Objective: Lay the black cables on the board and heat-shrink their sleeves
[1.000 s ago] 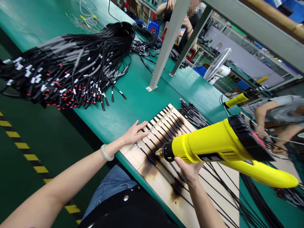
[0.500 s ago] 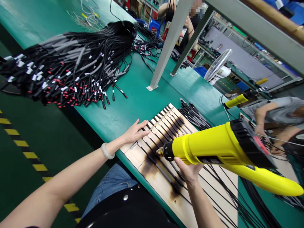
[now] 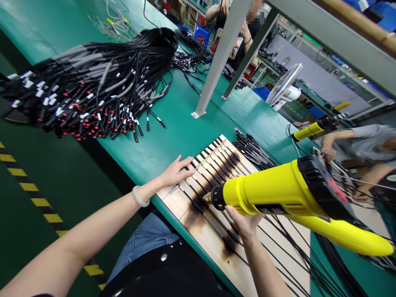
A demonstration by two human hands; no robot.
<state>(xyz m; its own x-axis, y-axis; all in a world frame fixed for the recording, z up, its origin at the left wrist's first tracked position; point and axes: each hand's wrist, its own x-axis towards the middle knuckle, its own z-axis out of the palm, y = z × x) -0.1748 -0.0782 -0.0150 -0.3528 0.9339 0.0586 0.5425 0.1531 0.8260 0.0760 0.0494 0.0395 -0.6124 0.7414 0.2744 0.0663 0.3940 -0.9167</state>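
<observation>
My right hand (image 3: 246, 222) grips a yellow heat gun (image 3: 266, 187) around its front end, partly hidden beneath it. The brass-coloured nozzle (image 3: 208, 198) points left over black cables (image 3: 216, 222) with thicker sleeves, which lie side by side on a scorched wooden board (image 3: 202, 243). My left hand (image 3: 176, 172) lies flat with fingers stretched across the board's left edge, touching cable ends beside a thin bar (image 3: 206, 159) that crosses the row. Some of the cables are hidden behind the heat gun.
A large bundle of black cables (image 3: 93, 90) with red-tipped ends rests on the green table (image 3: 173, 119). Behind the board lie more sleeved cables (image 3: 252, 148). A metal post (image 3: 213, 70) stands on the table. Co-workers sit at the right (image 3: 368, 144) and the back (image 3: 247, 37), near a fan (image 3: 284, 86).
The heat gun has shifted very slightly to the left. My left hand stays in place. At the right, the co-worker's hand has moved up and left.
</observation>
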